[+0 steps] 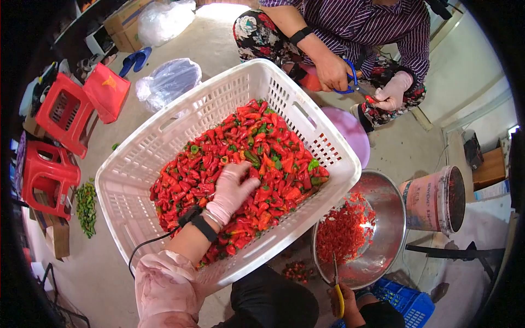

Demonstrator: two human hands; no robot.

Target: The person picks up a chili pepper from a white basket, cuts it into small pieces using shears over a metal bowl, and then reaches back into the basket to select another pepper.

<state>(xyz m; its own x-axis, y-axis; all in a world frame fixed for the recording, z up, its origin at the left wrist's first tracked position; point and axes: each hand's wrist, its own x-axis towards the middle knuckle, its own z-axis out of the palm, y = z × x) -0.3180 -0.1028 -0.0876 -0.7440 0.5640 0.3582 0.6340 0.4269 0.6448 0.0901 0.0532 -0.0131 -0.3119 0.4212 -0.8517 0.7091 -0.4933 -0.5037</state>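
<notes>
My left hand [232,191], in a thin pale glove, reaches into a white plastic basket [136,147] of small red peppers [273,183], a few of them green. Its thumb and fingers are apart over the peppers, the fingertips partly hidden among them. At the lower right, my right hand [353,310] grips yellow-handled scissors [340,299]. Their blades point up over the near rim of a steel bowl [385,246], which holds chopped red peppers [343,232]. The basket stands tilted in view, just left of the bowl.
Opposite me, a person holds blue-handled scissors [350,82] and a pepper, above a purple basin [350,131]. Right of the bowl stands a bucket [424,202]; below it is a blue crate [410,306]. Red stools [46,175] and green peppers [86,210] are at left.
</notes>
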